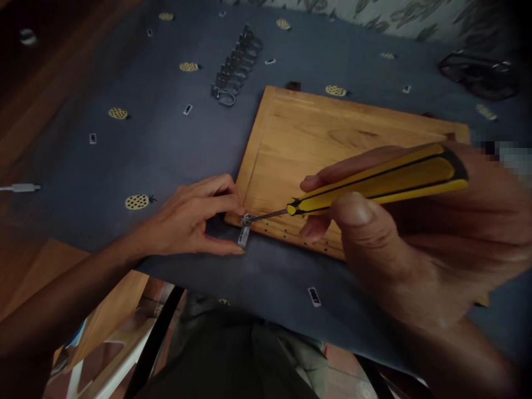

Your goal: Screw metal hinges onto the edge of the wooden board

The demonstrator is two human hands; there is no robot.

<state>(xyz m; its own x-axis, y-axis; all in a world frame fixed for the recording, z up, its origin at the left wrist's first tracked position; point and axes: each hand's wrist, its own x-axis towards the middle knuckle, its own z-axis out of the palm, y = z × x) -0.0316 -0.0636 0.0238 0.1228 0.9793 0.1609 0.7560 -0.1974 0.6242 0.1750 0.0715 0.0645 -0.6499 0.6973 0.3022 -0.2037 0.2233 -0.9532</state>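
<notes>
My right hand (394, 244) is closed around a yellow and black screwdriver (374, 180). The screwdriver's thin shaft points left, and its tip meets a small metal fitting (245, 227) at the near left corner of a wooden board (299, 144). Thumb and forefinger of my left hand (193, 216) close on that fitting from two sides, steadying it at the board's edge. A row of small dark holes (285, 231) runs along the board's near edge. Whether a screw sits under the tip is too small to tell.
Several metal clamp-like fittings (236, 66) lie in a row on the blue pineapple-print tablecloth (166, 144). A dark, thin-framed object (477, 75) rests at the far right. A white cable plug (25, 188) lies at the left. The table's front edge is close to my lap.
</notes>
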